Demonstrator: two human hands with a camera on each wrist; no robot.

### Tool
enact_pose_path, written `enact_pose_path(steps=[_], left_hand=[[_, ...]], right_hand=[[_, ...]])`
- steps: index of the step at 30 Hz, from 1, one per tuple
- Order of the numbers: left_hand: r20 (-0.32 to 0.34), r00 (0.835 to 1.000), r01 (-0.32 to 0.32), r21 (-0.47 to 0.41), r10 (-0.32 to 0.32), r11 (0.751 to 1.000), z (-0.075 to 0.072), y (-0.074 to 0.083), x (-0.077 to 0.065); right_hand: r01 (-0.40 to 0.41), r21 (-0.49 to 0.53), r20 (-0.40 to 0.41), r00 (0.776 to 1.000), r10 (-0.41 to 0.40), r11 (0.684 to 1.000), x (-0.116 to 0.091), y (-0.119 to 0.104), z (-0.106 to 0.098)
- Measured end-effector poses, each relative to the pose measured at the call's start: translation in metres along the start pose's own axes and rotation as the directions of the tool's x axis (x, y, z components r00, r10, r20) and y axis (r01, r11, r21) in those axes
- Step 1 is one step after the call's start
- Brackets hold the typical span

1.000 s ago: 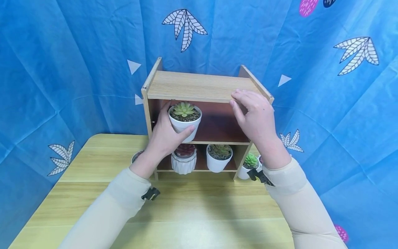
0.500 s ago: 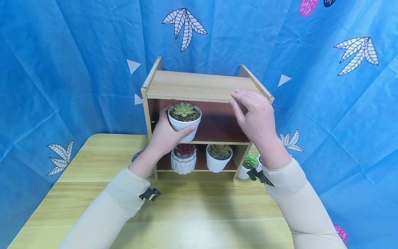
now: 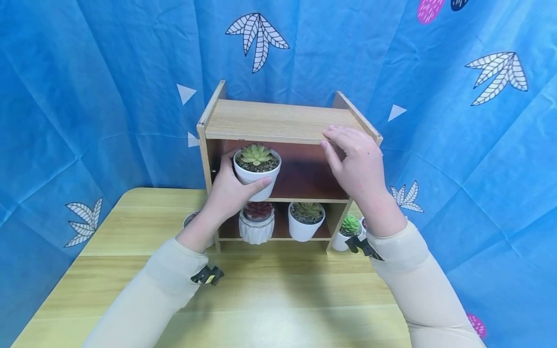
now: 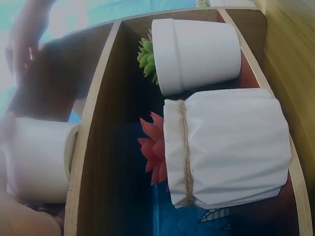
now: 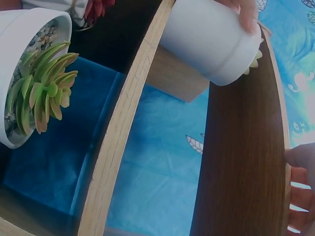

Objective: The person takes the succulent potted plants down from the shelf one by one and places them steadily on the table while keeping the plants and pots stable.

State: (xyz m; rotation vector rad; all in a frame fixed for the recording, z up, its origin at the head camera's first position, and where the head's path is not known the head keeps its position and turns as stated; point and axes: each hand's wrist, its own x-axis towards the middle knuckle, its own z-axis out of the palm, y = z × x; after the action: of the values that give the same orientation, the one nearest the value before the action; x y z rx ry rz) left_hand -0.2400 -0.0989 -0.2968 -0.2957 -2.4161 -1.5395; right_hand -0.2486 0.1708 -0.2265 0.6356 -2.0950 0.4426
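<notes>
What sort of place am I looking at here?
Probably a small staged corner indoors, though I can't tell whether in a home or a studio. A patterned blue cloth hangs around a wooden table, where a small shelf unit has potted succulents in and beside it.

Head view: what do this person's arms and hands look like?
The left hand and right hand wear no gloves. The left sleeve and right sleeve are long, plain and cream. A small black fitting with a yellow mark sits at the left sleeve's end; a black clip at the right's.
</notes>
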Motion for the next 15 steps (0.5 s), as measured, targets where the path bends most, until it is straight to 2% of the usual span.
enact_pose_path(steps=[15], left_hand=[[0.013,1.0,0.018,-0.061,-0.017,0.998,-0.0036,-0.0001,-0.0073]], right_hand=[[0.008,0.006,-0.012,1.0,-0.008,1.0,0.0001,0.0002,0.0]])
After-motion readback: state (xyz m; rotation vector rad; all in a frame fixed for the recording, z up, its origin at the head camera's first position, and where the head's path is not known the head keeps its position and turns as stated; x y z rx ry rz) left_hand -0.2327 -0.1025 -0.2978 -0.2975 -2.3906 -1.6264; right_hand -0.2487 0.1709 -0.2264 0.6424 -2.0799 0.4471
